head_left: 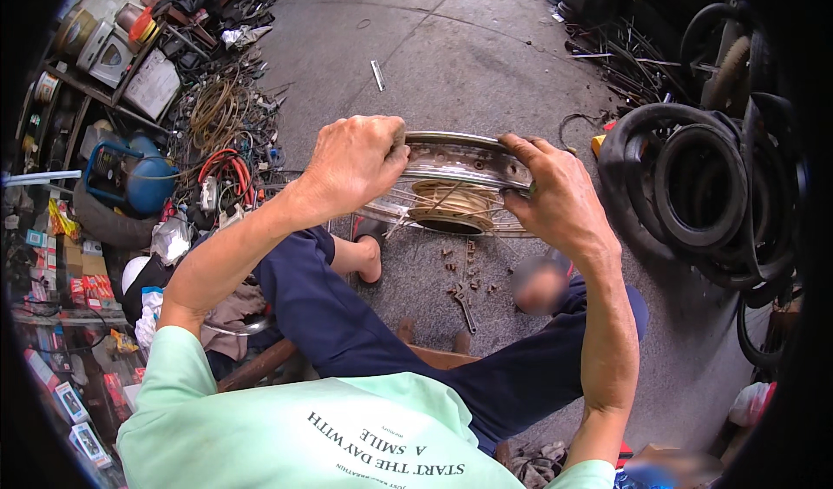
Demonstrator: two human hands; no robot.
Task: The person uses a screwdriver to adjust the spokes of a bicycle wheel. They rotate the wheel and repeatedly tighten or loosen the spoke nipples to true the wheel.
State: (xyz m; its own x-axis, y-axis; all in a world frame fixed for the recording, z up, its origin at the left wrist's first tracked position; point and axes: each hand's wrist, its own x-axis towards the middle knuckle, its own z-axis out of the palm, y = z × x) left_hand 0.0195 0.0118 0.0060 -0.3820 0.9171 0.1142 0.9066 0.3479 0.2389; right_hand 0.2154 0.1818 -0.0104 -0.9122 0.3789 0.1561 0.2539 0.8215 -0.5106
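My left hand (351, 164) is closed on the upper left of a silver metal wheel rim (455, 150), held raised in front of me. My right hand (560, 198) grips the rim's right side, fingertips over the top edge and thumb lower down. Inside and below the rim's upper band, a tan-coloured hub (447, 203) with a dark underside has thin spokes fanning out from it. On the floor beneath lie several small brass-coloured fittings (449, 266) and a metal wrench (467, 314).
My legs (330, 315) are spread around a wooden stool (434, 359). Black tyres (659, 168) are heaped at right, near metal rods (607, 72). Tangled hoses (217, 116), a blue compressor (147, 181) and small packages (91, 289) crowd the left. A metal strip (377, 74) lies on the concrete floor ahead.
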